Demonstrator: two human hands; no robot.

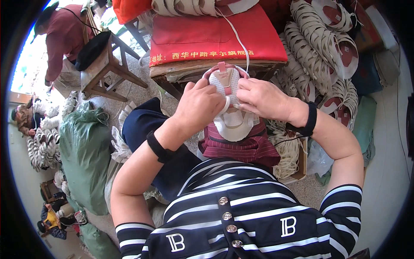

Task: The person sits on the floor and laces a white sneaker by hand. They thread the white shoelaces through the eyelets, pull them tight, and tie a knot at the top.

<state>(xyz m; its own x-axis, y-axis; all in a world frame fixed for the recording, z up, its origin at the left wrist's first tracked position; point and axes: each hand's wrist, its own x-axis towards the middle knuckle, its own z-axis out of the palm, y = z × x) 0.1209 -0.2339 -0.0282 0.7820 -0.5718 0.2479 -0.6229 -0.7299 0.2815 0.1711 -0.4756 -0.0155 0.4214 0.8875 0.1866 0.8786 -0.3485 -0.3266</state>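
Head view: white-and-pink shoe upper (pixel 223 77) sits above maroon striped cloth (pixel 241 149), by the near edge of the red-covered table (pixel 202 39). Left hand (pixel 199 102): fingers curled, pinching its left rim. Right hand (pixel 265 99): thumb and fingers pinching its right rim. White cord (pixel 242 42) crosses the table; off-white pieces (pixel 185 7) at far edge.

Shoe upper (pixel 233 122) sits between left hand (pixel 200 101) and right hand (pixel 264 98), tabletop (pixel 183 70) right ahead, piled uppers (pixel 317 47) past its right edge, chair (pixel 98 68) off its left.

Bright light from upper left, blown out there; centre softly lit, fairly sharp; edges bent, rim black.
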